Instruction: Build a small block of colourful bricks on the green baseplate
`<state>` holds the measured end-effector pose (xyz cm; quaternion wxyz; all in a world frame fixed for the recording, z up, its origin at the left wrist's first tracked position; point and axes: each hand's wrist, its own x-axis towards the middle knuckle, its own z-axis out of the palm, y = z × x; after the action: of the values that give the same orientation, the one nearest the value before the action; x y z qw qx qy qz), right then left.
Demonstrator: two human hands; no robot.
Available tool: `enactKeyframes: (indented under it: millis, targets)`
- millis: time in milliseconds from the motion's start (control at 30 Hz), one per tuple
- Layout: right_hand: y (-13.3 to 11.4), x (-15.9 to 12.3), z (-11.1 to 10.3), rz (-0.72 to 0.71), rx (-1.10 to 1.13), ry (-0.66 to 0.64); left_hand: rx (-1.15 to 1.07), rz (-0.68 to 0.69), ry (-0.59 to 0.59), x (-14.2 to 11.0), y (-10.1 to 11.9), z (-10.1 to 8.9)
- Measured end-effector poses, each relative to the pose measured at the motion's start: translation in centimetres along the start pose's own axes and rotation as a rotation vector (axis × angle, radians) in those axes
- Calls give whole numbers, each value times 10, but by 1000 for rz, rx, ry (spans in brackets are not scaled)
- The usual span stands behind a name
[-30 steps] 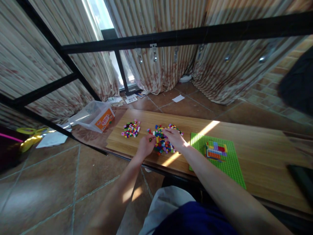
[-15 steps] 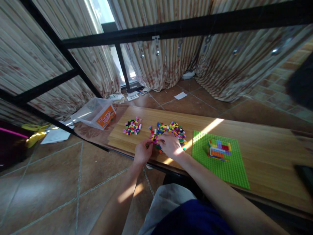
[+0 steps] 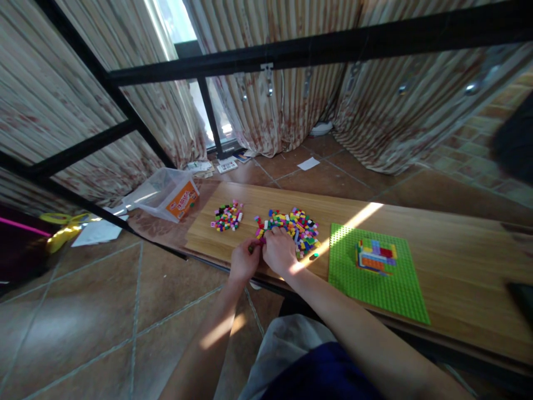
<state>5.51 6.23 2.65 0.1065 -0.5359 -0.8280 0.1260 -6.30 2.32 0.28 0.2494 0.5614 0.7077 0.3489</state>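
My left hand (image 3: 245, 260) is at the near left edge of the larger pile of toy building bricks (image 3: 307, 229). Its thumb and fingers are pinched around something too small to name. Right beside it, my right hand (image 3: 280, 253) covers part of that pile with curled fingers; what lies under the fingertips is hidden. A smaller brick pile (image 3: 227, 215) lies to the left. On the right rests a green baseplate (image 3: 375, 294), carrying a low built block of coloured bricks (image 3: 375, 256). One green brick (image 3: 316, 255) lies apart at the large pile's near right side.
The wooden table (image 3: 462, 278) runs across the view. A clear plastic box (image 3: 160, 191) with an orange label stands at its left end. Black metal bars (image 3: 291, 54) cross behind, before striped curtains (image 3: 287, 111). A dark object (image 3: 520, 300) sits at the right edge.
My right hand has moved left, closer to my left hand, uncovering more bricks on the large pile's right side. My left hand has barely moved.
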Motion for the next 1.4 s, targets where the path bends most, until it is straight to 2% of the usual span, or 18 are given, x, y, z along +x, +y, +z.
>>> enactKeyframes:
  millis: [367, 667, 800, 1000, 1100, 1300, 1400]
  targets:
    - [12, 0, 4, -30, 50, 59, -6, -43, 37, 1, -1, 1]
    - [5, 2, 3, 22, 1, 64, 33, -53, 0, 3, -6, 2]
    - [10, 1, 4, -21, 4, 88, 49, -53, -10, 2, -2, 2]
    - [24, -6, 2, -119, 86, 162, -70, -67, 44, -2, 5, 1]
    - [30, -9, 2, -144, 138, 222, -158, -44, 23, -3, 9, 6]
    - [37, -17, 8, -131, 233, 283, -287, -30, -25, 6, 14, 21]
    - [41, -19, 12, -110, 307, 315, -237, -22, -28, 10, 17, 22]
